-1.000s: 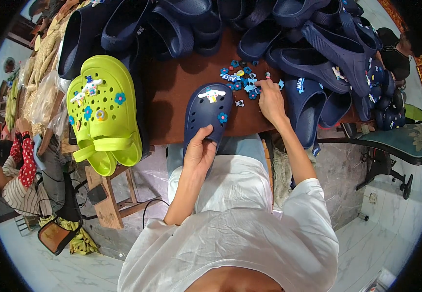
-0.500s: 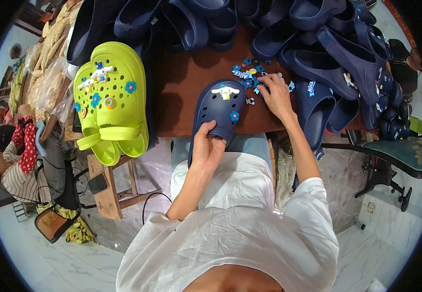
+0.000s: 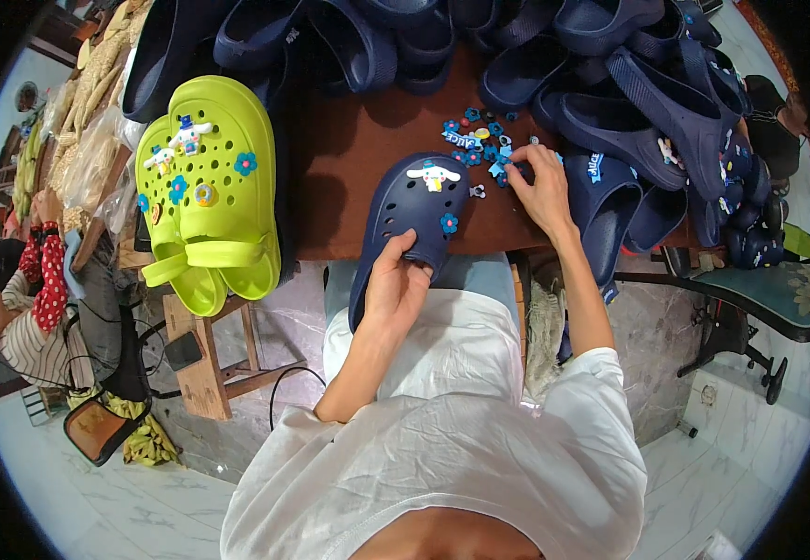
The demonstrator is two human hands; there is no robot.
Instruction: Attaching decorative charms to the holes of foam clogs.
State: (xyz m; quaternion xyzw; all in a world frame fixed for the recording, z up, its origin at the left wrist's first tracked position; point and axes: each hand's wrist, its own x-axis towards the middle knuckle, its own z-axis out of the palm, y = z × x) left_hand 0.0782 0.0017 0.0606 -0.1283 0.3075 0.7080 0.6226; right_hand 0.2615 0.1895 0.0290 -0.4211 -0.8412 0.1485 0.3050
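L hand (image 3: 394, 291) is wrapped round the heel end of the navy clog (image 3: 411, 220), thumb on top, fingers curled under, a firm hold. The toe end rests on the brown table (image 3: 349, 159), the heel overhangs the edge toward my lap. R hand (image 3: 542, 187) sits just beyond the toe, fingertips pinched down into the pile of small blue charms (image 3: 476, 140); I think it has one between thumb and index, but it's too small to be sure. A white character charm (image 3: 433, 175) and a blue flower charm (image 3: 449, 222) are already on the clog, just ahead of my L thumb. Lime clogs (image 3: 207, 187) lie well to the left of L hand. Risks as I judge them: the pinch could slip and the charm drop off the table edge; the overhanging clog could tip if the L grip loosens
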